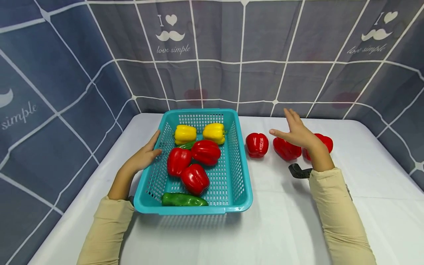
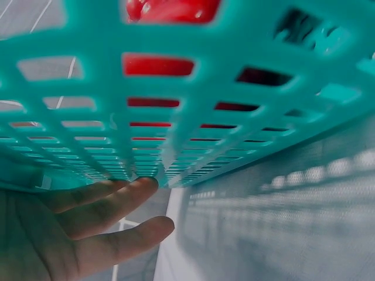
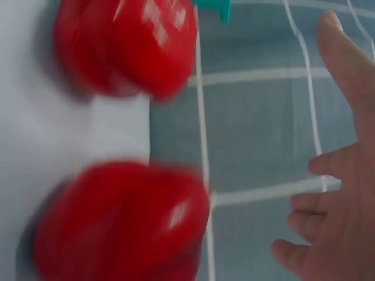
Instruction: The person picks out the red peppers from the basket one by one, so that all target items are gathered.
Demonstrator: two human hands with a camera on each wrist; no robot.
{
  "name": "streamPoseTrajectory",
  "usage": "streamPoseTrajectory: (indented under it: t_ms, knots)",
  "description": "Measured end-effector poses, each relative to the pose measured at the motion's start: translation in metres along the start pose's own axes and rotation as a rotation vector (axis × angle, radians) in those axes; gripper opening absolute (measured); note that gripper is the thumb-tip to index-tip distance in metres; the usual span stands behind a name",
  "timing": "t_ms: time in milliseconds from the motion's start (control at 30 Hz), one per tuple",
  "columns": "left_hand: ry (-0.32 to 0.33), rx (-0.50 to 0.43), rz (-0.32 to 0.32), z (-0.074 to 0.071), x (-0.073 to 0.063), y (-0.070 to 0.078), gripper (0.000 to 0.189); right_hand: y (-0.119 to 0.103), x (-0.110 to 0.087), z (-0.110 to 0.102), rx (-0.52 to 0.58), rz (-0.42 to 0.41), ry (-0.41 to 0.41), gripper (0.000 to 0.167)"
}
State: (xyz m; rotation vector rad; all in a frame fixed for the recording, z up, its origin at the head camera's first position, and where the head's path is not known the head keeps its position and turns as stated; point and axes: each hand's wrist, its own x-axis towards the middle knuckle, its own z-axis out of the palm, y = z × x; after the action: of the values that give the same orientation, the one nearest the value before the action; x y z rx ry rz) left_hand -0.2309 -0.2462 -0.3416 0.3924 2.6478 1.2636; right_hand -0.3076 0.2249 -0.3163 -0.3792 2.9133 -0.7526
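My left hand [image 1: 144, 157] rests at the left side of a turquoise plastic basket [image 1: 244, 176], its thumb by the rim. In the left wrist view its fingers [image 2: 126, 243] lie fairly straight along the outside of the slotted wall. The basket holds two yellow bell peppers [image 1: 185, 134], three red bell peppers [image 1: 195, 179], a long green pepper [image 1: 183, 199] near the front, and another green one, mostly covered. My right hand [image 1: 299, 134], fingers spread and nothing in it, hovers over a red bell pepper [image 1: 285, 149] on the table, between two others [image 1: 257, 145].
A white cloth covers the table [image 1: 275, 228]. Grey-blue curtains [image 1: 218, 81] with white grid lines stand behind the table and at both sides. A black curved wrist mount [image 1: 299, 171] sticks out by the right sleeve.
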Motion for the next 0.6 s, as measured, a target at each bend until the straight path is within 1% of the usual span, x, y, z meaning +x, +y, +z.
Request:
streamPoseTrajectory:
  t_ms: [100, 167, 267, 400, 533, 600]
  knots:
    - [0.001, 0.000, 0.003, 0.000, 0.000, 0.000, 0.071, -0.025, 0.006, 0.004, 0.023, -0.038, -0.044, 0.101]
    - [0.000, 0.000, 0.004, 0.000, 0.000, 0.001, 0.072, -0.044, 0.010, 0.007, 0.039, -0.078, -0.065, 0.099]
    - [0.000, -0.001, 0.002, 0.000, 0.000, 0.002, 0.072, -0.074, 0.013, 0.015, 0.051, -0.156, -0.102, 0.098]
    - [0.001, -0.003, -0.005, 0.000, -0.001, 0.001, 0.072, -0.112, 0.014, 0.031, 0.031, -0.259, -0.176, 0.100]
    - [-0.005, -0.010, -0.007, 0.000, 0.000, 0.000, 0.072, -0.138, 0.014, 0.047, 0.026, -0.307, -0.251, 0.102]
    - [-0.007, -0.012, -0.006, 0.000, 0.000, -0.001, 0.072, -0.147, 0.014, 0.054, 0.027, -0.307, -0.273, 0.101]
